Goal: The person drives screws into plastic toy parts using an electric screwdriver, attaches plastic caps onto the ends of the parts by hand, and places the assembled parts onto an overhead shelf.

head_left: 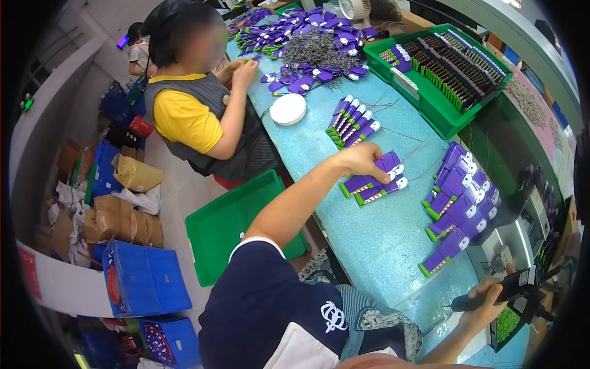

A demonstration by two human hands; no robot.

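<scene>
1. Blue table (381, 246) runs from the top of the frame down to the lower right.
2. Person in a yellow shirt (184, 117), upper left, works at the same table; what those fingers hold is too small to tell.
3. Green tray (430, 117), upper right, bears close rows of pieces; a good share of the work seems done, though I cannot tell whether these are finished.
4. Green bin (215, 234) sits on the floor, left of centre.
5. Purple heap (326, 24), top centre, lies loose under and around a grey tangle of wires (319, 52); plenty appears left.
6. Purple group (461, 197), right of centre, lies in overlapping order, seemingly partway along.
7. Purple row (353, 123), just above centre, is fanned out near a white lid (287, 109).
8. Right hand (485, 304), lower right, is wrapped around a black tool (519, 284), probably a powered screwdriver.
9. Left hand (362, 161), centre, has its thumb and fingers on two purple pieces (384, 187) on the table; how firmly, I cannot tell.
10. Thin wires trail beside them.
</scene>
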